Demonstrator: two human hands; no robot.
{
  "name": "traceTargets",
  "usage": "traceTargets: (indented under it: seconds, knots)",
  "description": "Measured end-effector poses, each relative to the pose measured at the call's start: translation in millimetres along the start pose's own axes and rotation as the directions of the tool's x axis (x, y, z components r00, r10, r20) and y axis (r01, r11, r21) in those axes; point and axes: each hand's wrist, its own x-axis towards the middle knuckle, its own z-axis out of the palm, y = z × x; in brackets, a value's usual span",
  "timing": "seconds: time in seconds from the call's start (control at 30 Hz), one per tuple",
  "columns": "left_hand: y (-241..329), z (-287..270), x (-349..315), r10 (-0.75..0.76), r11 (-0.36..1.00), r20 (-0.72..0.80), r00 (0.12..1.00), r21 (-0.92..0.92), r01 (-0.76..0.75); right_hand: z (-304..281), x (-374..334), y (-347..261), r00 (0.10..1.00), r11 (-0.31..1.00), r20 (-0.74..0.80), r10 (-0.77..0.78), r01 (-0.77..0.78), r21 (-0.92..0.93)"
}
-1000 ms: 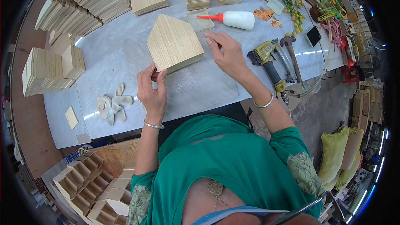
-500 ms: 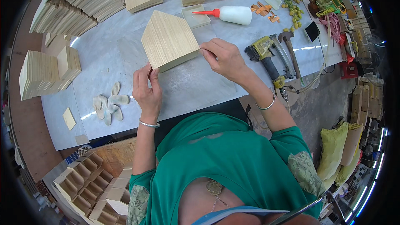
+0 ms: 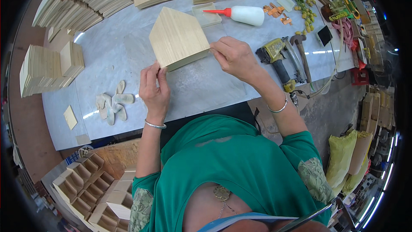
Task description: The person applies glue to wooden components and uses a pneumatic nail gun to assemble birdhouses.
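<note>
A house-shaped wooden box [image 3: 178,36] sits on the grey-white worktable, its peak pointing away from me and its flat base edge toward me. My left hand [image 3: 155,90] pinches its near left corner between thumb and fingers. At the near right corner, my right hand [image 3: 234,58] holds the box with thumb and fingertips. What lies under the box's top panel is hidden. Beyond it, a white glue bottle [image 3: 247,15] with a red nozzle lies across a shallow clear tray [image 3: 210,16].
Stacked wooden panels [image 3: 81,0] line the far left, with another stack [image 3: 51,69] at the left. A fingered glove [image 3: 113,102] lies near my left hand. Right of me are a yellow nail gun [image 3: 279,60] and a hammer [image 3: 301,53]. Wooden boxes [image 3: 83,180] stand lower left.
The whole view has shifted slightly, with the table contents appearing a little farther right. Both hands keep their hold on the box's near corners.
</note>
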Motion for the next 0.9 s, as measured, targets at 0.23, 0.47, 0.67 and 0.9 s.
traceTargets:
  seconds: [0.23, 0.47, 0.67, 0.9]
  knots:
    - [0.7, -2.5, -5.2, -0.076, 0.991, 0.048, 0.996, -0.109, 0.081, -6.9, 2.8, -1.6, 0.999, 1.0, 0.044, -0.002, 0.003, -0.014]
    - [1.5, -4.7, 4.3, -0.035, 0.989, 0.068, 0.997, -0.144, 0.045, -8.4, 3.9, -2.4, 0.997, 0.999, 0.066, 0.045, -0.045, -0.001]
    - [-7.5, -0.7, 8.1, 0.088, 0.994, 0.017, 0.996, -0.07, -0.087, -7.6, 4.0, -1.6, 0.998, 1.0, 0.062, 0.028, -0.027, -0.011]
    - [-8.6, 0.0, 8.9, 0.127, 0.991, 0.015, 0.992, -0.051, -0.126, -1.2, 1.3, -2.1, 1.0, 0.999, -0.013, -0.026, 0.026, -0.041]
